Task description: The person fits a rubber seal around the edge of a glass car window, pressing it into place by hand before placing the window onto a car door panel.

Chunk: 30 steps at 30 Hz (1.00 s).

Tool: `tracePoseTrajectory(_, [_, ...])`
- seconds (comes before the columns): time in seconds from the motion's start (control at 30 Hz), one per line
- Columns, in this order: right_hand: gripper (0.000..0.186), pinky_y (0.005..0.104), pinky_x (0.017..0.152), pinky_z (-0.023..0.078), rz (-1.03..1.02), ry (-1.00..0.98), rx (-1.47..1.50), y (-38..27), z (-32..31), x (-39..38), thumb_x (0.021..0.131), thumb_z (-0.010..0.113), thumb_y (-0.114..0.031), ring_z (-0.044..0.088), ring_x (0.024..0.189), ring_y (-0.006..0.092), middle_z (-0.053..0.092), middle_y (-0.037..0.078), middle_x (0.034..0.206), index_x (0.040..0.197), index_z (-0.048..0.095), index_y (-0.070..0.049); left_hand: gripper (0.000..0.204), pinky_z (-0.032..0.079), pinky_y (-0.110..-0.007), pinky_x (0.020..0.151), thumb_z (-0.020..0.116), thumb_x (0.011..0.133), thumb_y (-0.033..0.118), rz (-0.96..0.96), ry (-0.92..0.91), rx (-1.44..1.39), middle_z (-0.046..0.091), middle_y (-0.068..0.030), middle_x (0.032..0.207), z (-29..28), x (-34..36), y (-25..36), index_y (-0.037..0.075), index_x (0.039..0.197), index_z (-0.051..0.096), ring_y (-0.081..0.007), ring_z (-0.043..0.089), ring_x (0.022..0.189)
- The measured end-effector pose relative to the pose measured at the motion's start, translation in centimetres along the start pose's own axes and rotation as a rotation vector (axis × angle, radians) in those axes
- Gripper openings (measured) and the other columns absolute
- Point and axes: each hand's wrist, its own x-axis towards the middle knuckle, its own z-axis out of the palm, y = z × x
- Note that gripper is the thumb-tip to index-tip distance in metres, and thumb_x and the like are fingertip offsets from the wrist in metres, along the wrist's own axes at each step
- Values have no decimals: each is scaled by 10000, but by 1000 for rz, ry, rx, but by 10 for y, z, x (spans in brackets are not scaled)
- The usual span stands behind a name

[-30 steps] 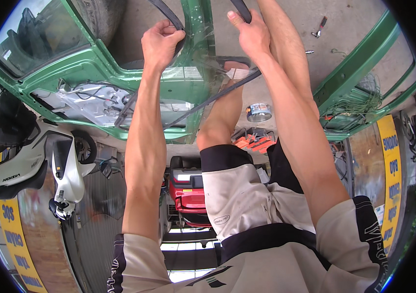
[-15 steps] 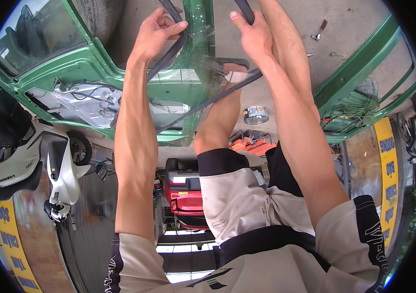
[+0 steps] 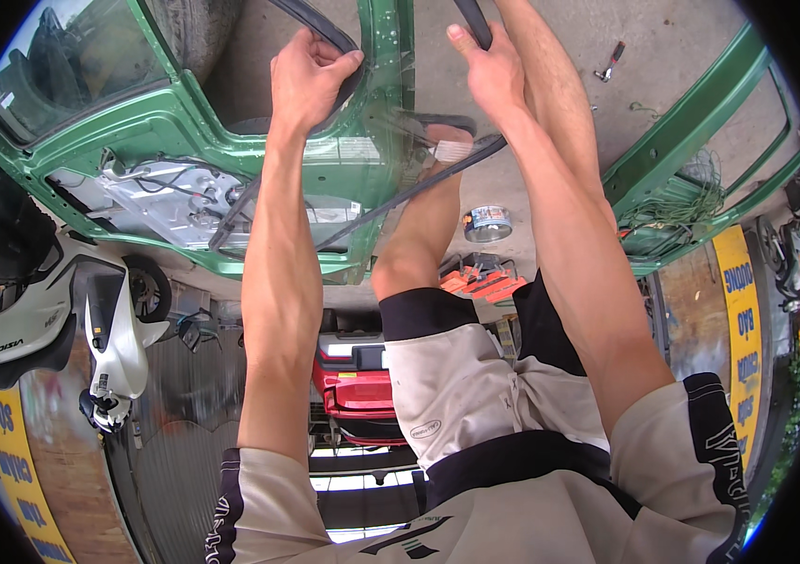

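Observation:
A long black rubber seal strip (image 3: pixel 409 192) runs between my hands and loops below them, in front of a green car door (image 3: pixel 383 103). My left hand (image 3: pixel 310 80) is closed on the strip, thumb and fingers pinching it beside the door's window opening. Higher up and to the right, my right hand (image 3: pixel 494 70) is wrapped round another stretch of black strip, with the thumb extended along it. A see-through pane or sheet seems to overlap the lower door, but its edges are hard to make out. The strip's upper parts leave the picture at the top.
A second green door frame (image 3: pixel 686 122) stands at the right, with tangled green cord. On the concrete lie a ratchet (image 3: pixel 613 61), a round tin (image 3: pixel 487 224) and an orange tool tray (image 3: pixel 482 280). A white scooter (image 3: pixel 108 324) is at the left; a red case (image 3: pixel 355 395) is beside my leg.
My left hand has shifted slightly down and right along the window edge, its fingers curling tighter. The strip above it now bends more to the left. My right hand stays nearly in place.

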Motion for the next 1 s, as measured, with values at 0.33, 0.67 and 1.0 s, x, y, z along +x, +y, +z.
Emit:
tracePoseTrajectory(0.33, [570, 473, 832, 486, 9, 0, 30, -5, -1, -4, 911, 697, -598, 672, 895, 328, 696, 124, 892, 1040, 647, -45, 388, 616, -323, 794, 650, 1027, 343, -267, -34, -601, 747, -109, 929, -6, 7, -3, -42, 1040, 702, -207, 730, 809])
tracePoseTrajectory(0.67, [605, 469, 832, 487, 45, -64, 34, -2, -3, -2, 908, 680, -630, 672, 905, 340, 696, 129, 889, 1053, 641, -44, 370, 606, -329, 800, 552, 1083, 342, -164, -66, -988, 748, -125, 1034, 15, 7, -28, -3, 1103, 686, -231, 740, 934])
tracePoseTrajectory(1.0, [584, 467, 829, 488, 36, -50, 28, -3, 0, -1, 905, 696, -608, 674, 898, 325, 700, 121, 908, 1041, 639, -43, 404, 585, -293, 790, 533, 1093, 322, -148, 16, -711, 751, -125, 942, 14, 5, -11, -33, 1075, 725, -197, 718, 857])
